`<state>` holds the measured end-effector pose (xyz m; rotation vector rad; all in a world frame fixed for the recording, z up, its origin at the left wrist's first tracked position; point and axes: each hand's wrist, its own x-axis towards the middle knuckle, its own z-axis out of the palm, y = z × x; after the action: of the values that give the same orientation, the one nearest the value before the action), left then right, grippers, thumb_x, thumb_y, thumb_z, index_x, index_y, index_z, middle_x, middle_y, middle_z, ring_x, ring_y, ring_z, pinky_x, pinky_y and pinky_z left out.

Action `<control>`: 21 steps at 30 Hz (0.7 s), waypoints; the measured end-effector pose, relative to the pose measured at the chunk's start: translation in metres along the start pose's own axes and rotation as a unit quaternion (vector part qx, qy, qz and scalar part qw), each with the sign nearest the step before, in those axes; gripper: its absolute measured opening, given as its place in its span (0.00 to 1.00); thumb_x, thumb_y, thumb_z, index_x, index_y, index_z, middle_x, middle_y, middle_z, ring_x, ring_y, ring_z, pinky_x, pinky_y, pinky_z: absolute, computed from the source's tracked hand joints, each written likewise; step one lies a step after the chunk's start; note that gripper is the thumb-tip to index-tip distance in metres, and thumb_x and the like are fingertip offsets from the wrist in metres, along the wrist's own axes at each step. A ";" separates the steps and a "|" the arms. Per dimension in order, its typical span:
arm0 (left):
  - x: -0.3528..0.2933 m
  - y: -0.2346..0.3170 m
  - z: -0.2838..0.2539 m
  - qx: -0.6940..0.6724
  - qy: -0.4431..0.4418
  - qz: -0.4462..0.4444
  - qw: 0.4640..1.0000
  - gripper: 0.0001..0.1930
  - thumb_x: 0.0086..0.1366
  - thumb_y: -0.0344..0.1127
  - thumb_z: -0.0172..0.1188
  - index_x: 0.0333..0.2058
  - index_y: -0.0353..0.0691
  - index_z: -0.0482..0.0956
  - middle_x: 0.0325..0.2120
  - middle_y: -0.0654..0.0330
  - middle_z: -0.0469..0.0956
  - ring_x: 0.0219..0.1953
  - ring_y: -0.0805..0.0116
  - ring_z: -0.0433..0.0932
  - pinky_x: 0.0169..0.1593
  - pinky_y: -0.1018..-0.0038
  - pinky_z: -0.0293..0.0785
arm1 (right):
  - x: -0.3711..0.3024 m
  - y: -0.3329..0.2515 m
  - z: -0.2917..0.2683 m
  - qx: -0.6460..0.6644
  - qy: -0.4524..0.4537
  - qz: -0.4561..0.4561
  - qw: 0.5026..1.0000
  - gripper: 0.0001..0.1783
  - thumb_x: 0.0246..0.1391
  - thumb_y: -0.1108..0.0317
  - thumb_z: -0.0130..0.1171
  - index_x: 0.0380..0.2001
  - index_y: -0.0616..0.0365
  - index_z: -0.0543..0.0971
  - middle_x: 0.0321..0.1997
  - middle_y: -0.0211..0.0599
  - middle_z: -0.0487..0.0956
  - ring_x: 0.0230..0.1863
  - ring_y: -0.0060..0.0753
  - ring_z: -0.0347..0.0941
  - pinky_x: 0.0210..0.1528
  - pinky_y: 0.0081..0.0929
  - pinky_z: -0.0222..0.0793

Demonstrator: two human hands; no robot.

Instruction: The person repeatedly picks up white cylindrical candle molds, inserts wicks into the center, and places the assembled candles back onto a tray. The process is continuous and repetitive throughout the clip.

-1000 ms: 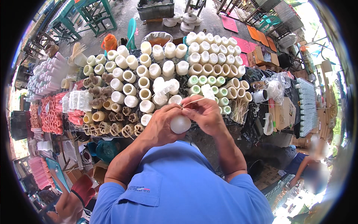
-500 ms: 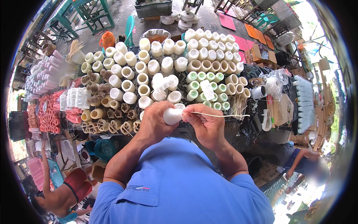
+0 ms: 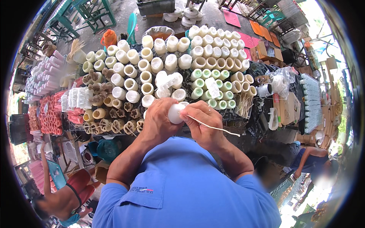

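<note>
My left hand (image 3: pixel 159 116) is wrapped round a smooth white candle (image 3: pixel 174 114) in front of my chest. Pressed up to the candle's end, my right hand (image 3: pixel 205 121) pinches a thin cream wick (image 3: pixel 218 128). The wick's loose tail sticks out to the right and slopes slightly down. Just beyond my hands, rows of hollow cream candles (image 3: pixel 146 90) stand on the table. Pale green hollow candles (image 3: pixel 227 86) stand to the right of these, with a small white packet (image 3: pixel 212 87) on top.
At the table's right lie a bundle of wicks (image 3: pixel 245 107), clear plastic bags (image 3: pixel 280 85) and cardboard (image 3: pixel 291 110). Red candles (image 3: pixel 49 117) and brown flower-shaped candles (image 3: pixel 127 107) fill the left. Two other people are at the lower left and lower right.
My right hand has come left, up against the candle. The wick's tail has swung from nearly level to sloping down, and its tip has shifted left.
</note>
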<state>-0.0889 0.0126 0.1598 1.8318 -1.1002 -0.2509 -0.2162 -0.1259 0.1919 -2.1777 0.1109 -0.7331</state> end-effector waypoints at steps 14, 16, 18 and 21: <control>0.000 -0.013 0.008 0.071 0.029 0.047 0.996 0.24 0.52 0.34 0.77 0.46 0.36 0.78 0.40 0.48 0.80 0.43 0.43 0.81 0.47 0.53 0.77 | 0.014 0.008 0.003 0.059 -0.023 0.095 0.993 0.06 0.60 0.76 0.72 0.40 0.64 0.88 0.37 0.44 0.87 0.36 0.37 0.85 0.40 0.31 0.80; 0.002 -0.014 0.009 0.064 0.013 0.024 0.998 0.25 0.52 0.34 0.78 0.47 0.37 0.77 0.41 0.48 0.80 0.44 0.43 0.81 0.48 0.53 0.78 | 0.018 0.013 0.012 0.059 -0.024 0.063 0.996 0.06 0.61 0.75 0.71 0.40 0.64 0.87 0.38 0.45 0.87 0.34 0.39 0.85 0.38 0.33 0.81; 0.005 -0.015 0.009 0.056 0.004 -0.002 0.998 0.26 0.52 0.34 0.78 0.48 0.37 0.77 0.42 0.47 0.80 0.46 0.42 0.81 0.49 0.52 0.78 | 0.017 0.014 0.009 0.072 -0.031 0.110 0.991 0.07 0.59 0.75 0.72 0.40 0.64 0.87 0.38 0.45 0.87 0.35 0.41 0.85 0.38 0.33 0.80; 0.007 -0.014 0.009 0.046 0.002 -0.018 0.999 0.27 0.52 0.34 0.78 0.49 0.37 0.77 0.43 0.46 0.80 0.47 0.41 0.81 0.50 0.52 0.79 | 0.014 0.015 0.004 0.085 -0.032 0.150 0.985 0.07 0.59 0.74 0.73 0.40 0.63 0.87 0.38 0.45 0.87 0.35 0.41 0.85 0.38 0.33 0.80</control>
<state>-0.0819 0.0040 0.1457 1.9346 -1.0926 -0.2200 -0.2005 -0.1375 0.1857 -1.9626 0.3235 -0.4819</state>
